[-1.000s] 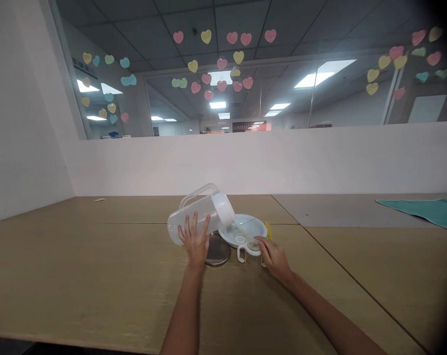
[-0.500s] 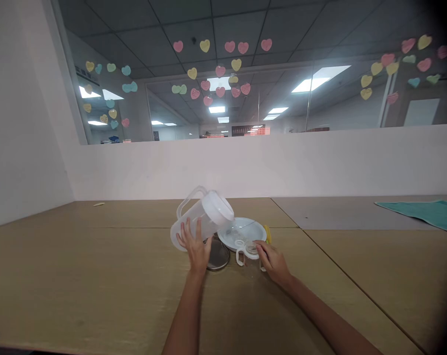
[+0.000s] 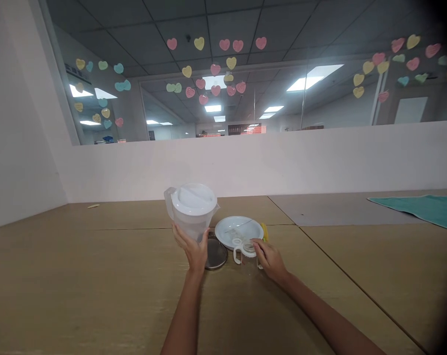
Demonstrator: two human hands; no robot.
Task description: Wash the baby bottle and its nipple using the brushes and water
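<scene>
My left hand (image 3: 194, 250) grips a frosted white pitcher (image 3: 194, 222) by its body. The pitcher has a white lid, its handle is at the left, and it is nearly upright above the table. My right hand (image 3: 271, 259) is closed at the rim of a small clear cup (image 3: 248, 261) with a white collar and curved white side handles. Fingers hide part of the cup's right side. Just behind the cup is a white bowl (image 3: 223, 228) with something clear in it, too faint to name. A dark round metal disc (image 3: 216, 255) lies between the hands, partly covered by my left hand.
Something yellow (image 3: 265, 232) shows at the bowl's right edge. A teal cloth (image 3: 427, 208) lies at the far right. A small flat pale piece (image 3: 93, 206) is at the back left. Behind the table (image 3: 97, 281) rises a white wall (image 3: 142, 170) below a window.
The pitcher has turned from tilted towards the cup and bowl to nearly upright, still in my left hand. My right hand stays at the cup. The view has shifted slightly.
</scene>
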